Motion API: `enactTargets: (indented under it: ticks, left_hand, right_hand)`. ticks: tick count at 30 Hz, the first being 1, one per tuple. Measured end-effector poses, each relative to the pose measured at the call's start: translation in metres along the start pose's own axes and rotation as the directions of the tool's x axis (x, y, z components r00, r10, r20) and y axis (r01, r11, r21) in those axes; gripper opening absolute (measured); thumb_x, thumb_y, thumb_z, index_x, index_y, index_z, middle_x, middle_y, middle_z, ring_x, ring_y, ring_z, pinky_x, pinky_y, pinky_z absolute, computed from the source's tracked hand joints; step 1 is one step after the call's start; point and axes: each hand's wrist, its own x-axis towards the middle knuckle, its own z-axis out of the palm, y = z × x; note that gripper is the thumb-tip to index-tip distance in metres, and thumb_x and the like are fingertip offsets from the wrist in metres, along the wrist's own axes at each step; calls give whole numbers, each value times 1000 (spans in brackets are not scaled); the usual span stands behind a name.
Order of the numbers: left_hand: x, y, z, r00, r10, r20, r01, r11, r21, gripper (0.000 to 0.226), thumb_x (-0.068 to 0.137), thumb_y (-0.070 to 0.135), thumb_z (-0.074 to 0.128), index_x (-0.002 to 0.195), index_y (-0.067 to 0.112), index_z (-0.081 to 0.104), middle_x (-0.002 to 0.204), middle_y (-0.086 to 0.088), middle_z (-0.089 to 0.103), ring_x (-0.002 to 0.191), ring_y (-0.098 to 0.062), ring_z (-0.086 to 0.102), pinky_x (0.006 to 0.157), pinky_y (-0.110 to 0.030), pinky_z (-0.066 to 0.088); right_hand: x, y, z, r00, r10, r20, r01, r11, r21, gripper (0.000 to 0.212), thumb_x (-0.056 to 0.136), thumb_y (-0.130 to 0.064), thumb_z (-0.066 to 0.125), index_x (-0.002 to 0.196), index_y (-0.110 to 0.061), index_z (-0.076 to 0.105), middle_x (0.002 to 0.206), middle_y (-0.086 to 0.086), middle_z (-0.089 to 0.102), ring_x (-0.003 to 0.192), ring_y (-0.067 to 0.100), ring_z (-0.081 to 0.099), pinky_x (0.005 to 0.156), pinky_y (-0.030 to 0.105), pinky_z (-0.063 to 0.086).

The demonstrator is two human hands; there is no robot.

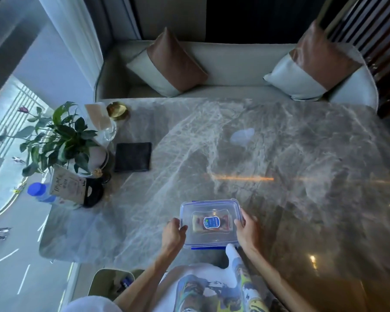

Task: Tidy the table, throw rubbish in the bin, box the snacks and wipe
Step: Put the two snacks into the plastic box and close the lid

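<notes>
A clear plastic snack box [211,222] with blue clips and its lid on rests near the front edge of the grey marble table [291,165]. A wrapped snack shows through the lid. My left hand [173,233] grips the box's left side and my right hand [245,229] grips its right side. A crumpled pale tissue [242,135] lies alone further back on the table. A bin [109,283] with some rubbish in it stands on the floor at the lower left, beside my leg.
At the table's left edge stand a potted plant [63,138], a black wallet-like square [132,156], a gold dish [118,111], a glass [109,131], a card stand [69,184] and a blue-capped bottle [40,192]. A sofa with two cushions [212,70] lines the far side.
</notes>
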Motion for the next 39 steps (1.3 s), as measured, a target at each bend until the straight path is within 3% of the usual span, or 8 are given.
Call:
enactTargets:
  ticks: [10,19,23,28,30,33,36,39]
  left_hand:
    - [-4,-1,9,998,60,-2,-60,998,-17,18,86,17,63,83,11,46,99,-20,61,91,-38,58,70,-35,38]
    - [-2,-4,9,997,70,-19,-71,997,-41,25,88,25,63,105,7,56,99,-18,64,84,-35,64,72,-38,50]
    - [0,1,5,999,29,41,-26,998,-51,23,88,23,63,100,11,48,98,-17,66,78,-32,63,71,-39,49]
    - [7,18,-4,991,-56,118,55,998,8,45,84,13,65,122,4,43,119,-20,44,95,-38,57,79,-34,43]
    - [15,30,-7,987,-52,155,33,992,118,60,81,8,61,134,6,31,126,-21,36,110,-42,51,90,-40,44]
    - [31,55,-6,975,55,217,-132,923,361,87,78,14,61,149,23,12,142,-15,24,131,-39,31,108,-48,34]
    - [49,81,-1,923,225,311,-355,808,471,75,84,31,61,148,26,23,152,-6,30,140,-30,25,114,-46,21]
    - [64,102,5,857,222,464,-464,724,510,68,88,41,58,148,25,30,151,-4,39,143,-26,27,117,-47,16]
  right_hand:
    - [-4,10,4,995,92,-37,-92,996,-13,44,89,-4,60,132,-7,55,120,25,58,114,39,54,103,39,39]
    - [-2,13,-1,995,101,-2,-101,994,-52,44,90,-15,62,134,-11,55,123,22,59,115,35,55,103,39,42]
    - [-3,9,-2,994,106,17,-105,993,-56,45,92,-17,60,135,-13,52,123,20,56,114,35,56,102,41,44]
    - [3,2,-2,988,140,62,-134,987,-92,49,91,-13,59,139,-14,48,132,18,50,122,35,53,104,44,44]
    - [2,-6,-1,995,87,43,-74,969,-235,52,92,-9,55,141,-17,43,133,17,45,122,33,50,102,43,44]
    - [-9,-24,1,984,-179,7,157,841,-518,67,91,-3,50,150,-25,26,153,7,28,136,30,34,106,38,38]
    - [-18,-27,13,930,-301,209,366,738,-567,73,86,-5,61,149,-26,31,159,6,21,147,30,17,117,38,25]
    - [-19,-20,21,906,-266,331,420,677,-605,77,83,-17,68,148,-31,30,160,5,18,147,30,17,118,40,24]
